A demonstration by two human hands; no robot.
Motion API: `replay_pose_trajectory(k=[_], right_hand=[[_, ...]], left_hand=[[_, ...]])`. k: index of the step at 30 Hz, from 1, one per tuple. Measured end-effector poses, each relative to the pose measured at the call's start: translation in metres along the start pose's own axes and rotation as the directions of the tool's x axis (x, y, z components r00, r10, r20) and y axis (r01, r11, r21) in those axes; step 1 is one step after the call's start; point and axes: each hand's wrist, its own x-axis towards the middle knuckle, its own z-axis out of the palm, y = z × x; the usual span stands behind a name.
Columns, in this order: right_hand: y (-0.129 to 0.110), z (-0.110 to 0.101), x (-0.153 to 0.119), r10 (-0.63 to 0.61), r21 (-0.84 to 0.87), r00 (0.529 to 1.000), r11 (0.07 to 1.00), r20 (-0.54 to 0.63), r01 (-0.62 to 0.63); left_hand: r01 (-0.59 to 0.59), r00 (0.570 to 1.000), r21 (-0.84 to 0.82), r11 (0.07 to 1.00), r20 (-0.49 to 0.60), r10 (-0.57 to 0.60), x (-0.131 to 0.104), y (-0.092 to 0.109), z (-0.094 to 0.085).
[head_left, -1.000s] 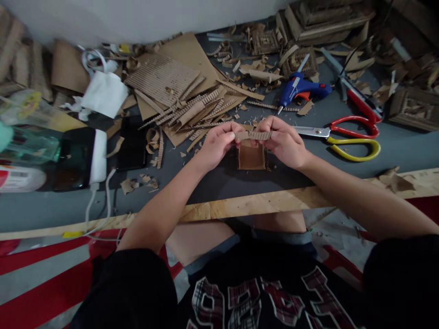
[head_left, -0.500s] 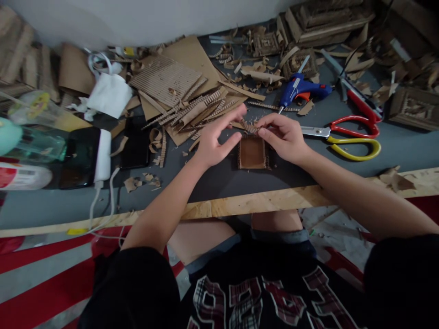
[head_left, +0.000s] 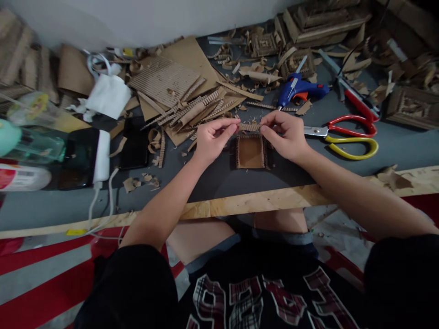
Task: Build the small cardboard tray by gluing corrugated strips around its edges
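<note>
A short corrugated cardboard strip (head_left: pixel 250 127) is stretched between both hands, just above a small square cardboard tray (head_left: pixel 250 152). My left hand (head_left: pixel 216 137) pinches its left end between thumb and fingers. At the other end, my right hand (head_left: pixel 281 132) grips it with thumb and forefinger. The little tray lies on the dark table mat (head_left: pixel 212 183), with raised corrugated walls around a plain brown bottom. Behind my right hand rests a blue glue gun (head_left: pixel 298 91), its nozzle pointing down toward the fingers.
Red-and-yellow scissors (head_left: pixel 353 132) lie right of my right hand. Cardboard sheets (head_left: pixel 168 80) and strips are piled behind my left hand. A black phone (head_left: pixel 134 146), a white power strip (head_left: pixel 102 157) and bottles stand left. Carved-looking cardboard frames (head_left: pixel 325 23) sit at the back right.
My left hand has closed from spread fingers into a pinch on the strip's left end. The strip now lies level between the hands; my right hand keeps its hold.
</note>
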Motion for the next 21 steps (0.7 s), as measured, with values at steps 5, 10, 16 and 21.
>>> replay_pose_trajectory(k=[5,10,16,21], right_hand=[[0.001,0.001,0.0,0.021,0.069,1.0,0.997,0.016,-0.022],[-0.004,0.0,-0.002,-0.043,0.022,0.997,0.999,0.06,0.042],[-0.015,0.003,-0.003,-0.072,-0.067,0.994,0.995,0.081,0.077],[-0.015,0.006,-0.002,-0.03,-0.06,0.995,0.998,0.093,0.036]], left_hand=[[-0.014,0.999,0.016,1.0,0.045,0.013,-0.003,-0.002,0.001],[-0.016,1.0,0.054,0.998,0.025,0.014,-0.005,0.003,0.006],[-0.075,0.996,0.256,0.964,0.06,0.061,-0.01,0.022,0.009],[-0.127,0.992,0.338,0.933,0.064,0.111,-0.013,0.024,0.01]])
